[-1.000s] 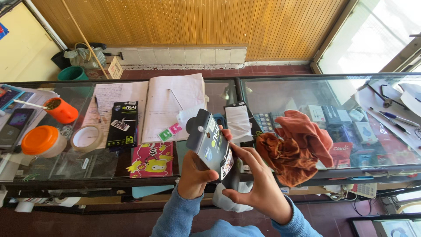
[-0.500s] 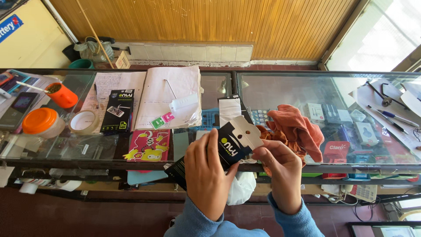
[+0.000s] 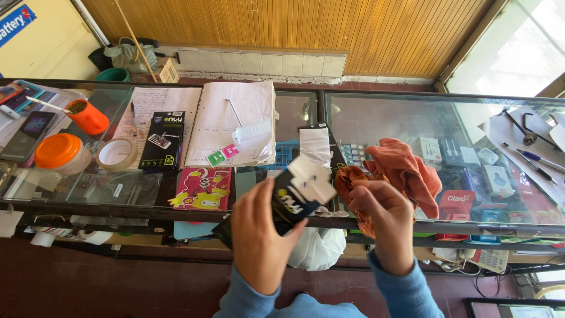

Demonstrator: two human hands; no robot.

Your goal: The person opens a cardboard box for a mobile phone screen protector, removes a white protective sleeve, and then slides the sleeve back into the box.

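- Showing a black face and white backing, the small accessory package [image 3: 303,191] sits tilted.
- Left hand [image 3: 259,238] is closed around it; right hand [image 3: 381,219] is curled, grip unclear.

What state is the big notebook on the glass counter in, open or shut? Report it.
Open. The notebook lies flat on the glass counter with its written pages facing up, two small coloured cards near its lower edge.

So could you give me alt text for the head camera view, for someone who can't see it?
Two hands, the left hand holding a small black and white package and the right hand beside it, over a glass display counter strewn with an open notebook, an orange cloth and a tape roll.
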